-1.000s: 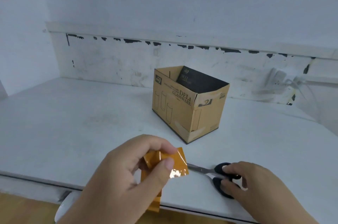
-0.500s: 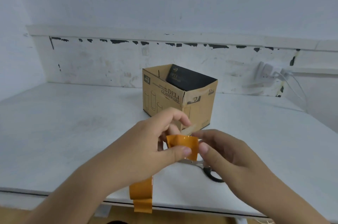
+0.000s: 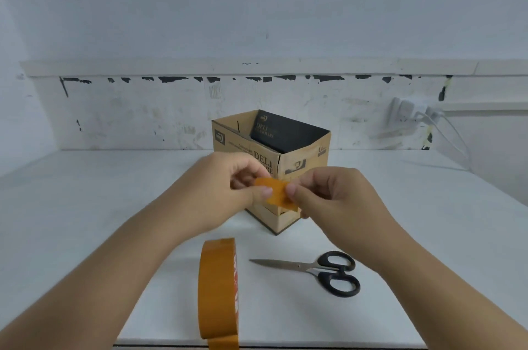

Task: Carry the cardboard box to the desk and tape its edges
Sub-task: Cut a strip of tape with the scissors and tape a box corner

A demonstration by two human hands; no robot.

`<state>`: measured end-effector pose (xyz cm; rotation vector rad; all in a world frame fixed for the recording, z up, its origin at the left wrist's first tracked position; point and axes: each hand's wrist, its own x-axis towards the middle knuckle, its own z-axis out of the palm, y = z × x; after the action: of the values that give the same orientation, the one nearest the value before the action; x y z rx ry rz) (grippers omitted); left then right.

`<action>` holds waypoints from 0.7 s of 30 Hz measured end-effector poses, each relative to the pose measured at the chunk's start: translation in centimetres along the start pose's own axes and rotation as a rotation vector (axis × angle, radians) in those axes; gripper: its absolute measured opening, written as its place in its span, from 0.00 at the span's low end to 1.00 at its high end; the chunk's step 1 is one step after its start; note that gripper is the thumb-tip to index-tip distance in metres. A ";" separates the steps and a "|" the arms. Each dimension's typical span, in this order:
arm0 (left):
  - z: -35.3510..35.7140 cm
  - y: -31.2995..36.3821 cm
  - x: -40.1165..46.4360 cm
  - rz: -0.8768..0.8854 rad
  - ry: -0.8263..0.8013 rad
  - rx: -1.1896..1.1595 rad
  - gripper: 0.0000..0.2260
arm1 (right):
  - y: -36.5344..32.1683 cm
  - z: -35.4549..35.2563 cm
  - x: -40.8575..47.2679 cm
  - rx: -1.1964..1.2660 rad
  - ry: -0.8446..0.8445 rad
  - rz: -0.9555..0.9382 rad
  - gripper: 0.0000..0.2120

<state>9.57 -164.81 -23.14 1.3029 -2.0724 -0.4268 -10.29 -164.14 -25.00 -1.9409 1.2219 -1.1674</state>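
Note:
An open brown cardboard box point(image 3: 303, 161) with "DELI" print stands on the white desk point(image 3: 85, 221), one corner toward me, a black item leaning inside. In front of that corner, a short orange tape piece point(image 3: 275, 194) is pinched on its left end by my left hand point(image 3: 234, 184) and on its right end by my right hand point(image 3: 323, 192). The piece hangs just in front of the box's near edge; I cannot tell whether it touches. An orange tape roll point(image 3: 218, 289) stands on edge near the desk's front.
Black-handled scissors point(image 3: 320, 271) lie shut on the desk to the right of the roll, blades pointing left. White plugs and cables point(image 3: 414, 116) sit at the back right wall. The desk's front edge runs just below the roll.
My right hand let go of the scissors and took the tape piece's right end. Both hands carried the piece forward to the box's near corner. The roll now stands on the desk.

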 end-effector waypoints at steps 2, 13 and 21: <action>-0.1 -0.5 1.1 0.012 0.020 0.012 0.01 | 0.1 0.0 1.2 -0.043 0.020 -0.009 0.09; 1.7 -3.4 4.5 0.044 0.100 -0.049 0.21 | 2.3 0.5 4.8 -0.455 0.181 -0.143 0.08; 2.1 -4.5 4.9 0.075 0.078 -0.043 0.17 | 2.5 0.1 5.4 -0.576 0.203 -0.234 0.07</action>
<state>9.78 -171.38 -25.57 1.1940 -2.0294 -0.3793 -10.12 -170.11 -25.04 -2.4871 1.6055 -1.2461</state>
